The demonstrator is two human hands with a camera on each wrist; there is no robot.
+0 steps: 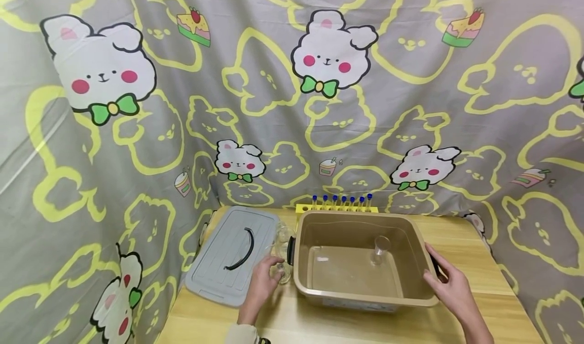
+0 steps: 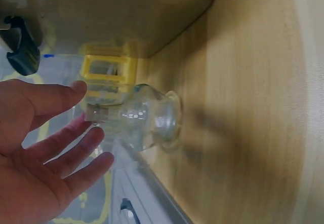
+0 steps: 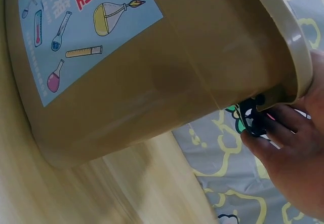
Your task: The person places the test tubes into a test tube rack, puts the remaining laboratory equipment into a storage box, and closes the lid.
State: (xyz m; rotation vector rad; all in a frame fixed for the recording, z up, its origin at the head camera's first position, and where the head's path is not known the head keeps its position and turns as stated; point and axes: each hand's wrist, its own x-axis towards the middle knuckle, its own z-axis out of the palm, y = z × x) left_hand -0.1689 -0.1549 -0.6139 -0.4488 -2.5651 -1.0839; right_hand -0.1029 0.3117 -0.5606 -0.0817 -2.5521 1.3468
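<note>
A brown plastic storage box stands without its lid on the table, with a small clear beaker inside. My right hand grips its right end, thumb over the rim and fingers at the black handle. Left of the box, my left hand is beside clear glassware. In the left wrist view, its loosely bent fingers surround the capped top of a glass vessel with a round body and a wide foot, resembling an alcohol lamp. The thumb is apart from the cap.
The grey lid with a black handle lies at the left. More clear glassware stands between lid and box, partly hidden. Behind the box is a yellow rack of blue-capped tubes. A patterned curtain encloses the table.
</note>
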